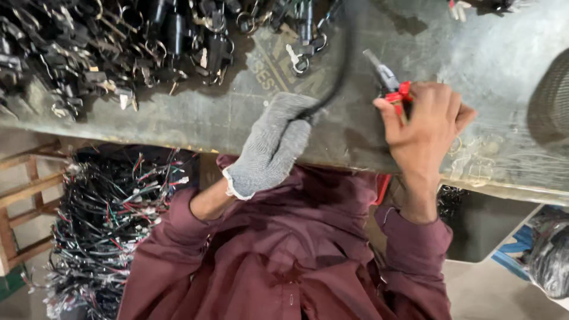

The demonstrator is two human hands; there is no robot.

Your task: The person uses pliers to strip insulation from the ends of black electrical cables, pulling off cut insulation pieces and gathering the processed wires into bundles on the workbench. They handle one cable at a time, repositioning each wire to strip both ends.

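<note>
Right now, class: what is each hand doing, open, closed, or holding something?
Left hand: gloved, closed around a black cable.
Right hand: bare, closed on red-handled pliers.

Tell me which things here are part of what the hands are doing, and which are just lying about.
In hand:
- left hand, in a grey glove, grips the black cable
- right hand, bare, grips the red-handled tool

Lying about:
- pile of black parts on the bench
- wire bundles below the bench
- wooden frame beside them
</note>
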